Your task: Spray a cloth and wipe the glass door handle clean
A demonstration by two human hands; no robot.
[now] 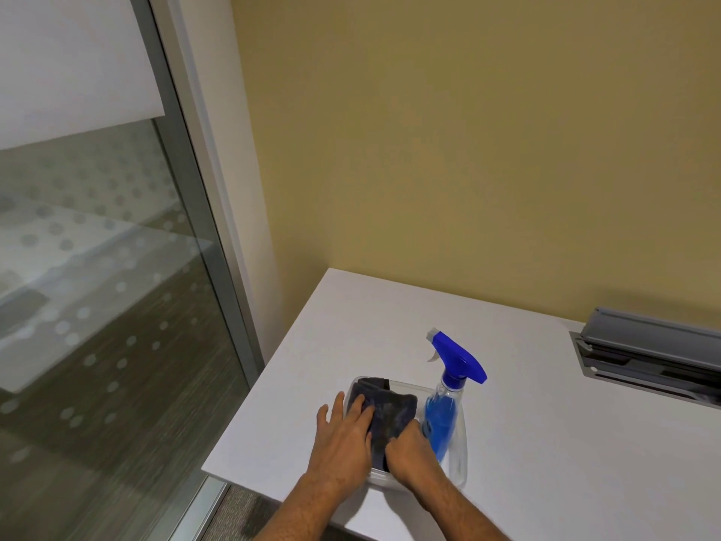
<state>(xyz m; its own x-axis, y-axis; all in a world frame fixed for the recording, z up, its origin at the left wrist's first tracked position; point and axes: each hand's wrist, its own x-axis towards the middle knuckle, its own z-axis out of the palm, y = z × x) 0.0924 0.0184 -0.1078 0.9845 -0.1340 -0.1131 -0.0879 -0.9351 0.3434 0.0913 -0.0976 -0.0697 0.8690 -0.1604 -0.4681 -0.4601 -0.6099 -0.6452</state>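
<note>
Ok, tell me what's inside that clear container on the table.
A dark grey cloth and a spray bottle of blue liquid. Both hands rest on the cloth, so the container's floor beneath is hidden.

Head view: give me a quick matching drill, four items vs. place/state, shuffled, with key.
Items:
1. cloth
2. spray bottle
3. left hand
4. grey cable tray

Place or state:
A. lid raised, set into the table at far right
B. dark grey, bunched in the clear container
C. fingers spread, flat on the cloth's left side
D. blue trigger head, blue liquid, in the container's right side

Pairs: 1-B, 2-D, 3-C, 4-A
</note>
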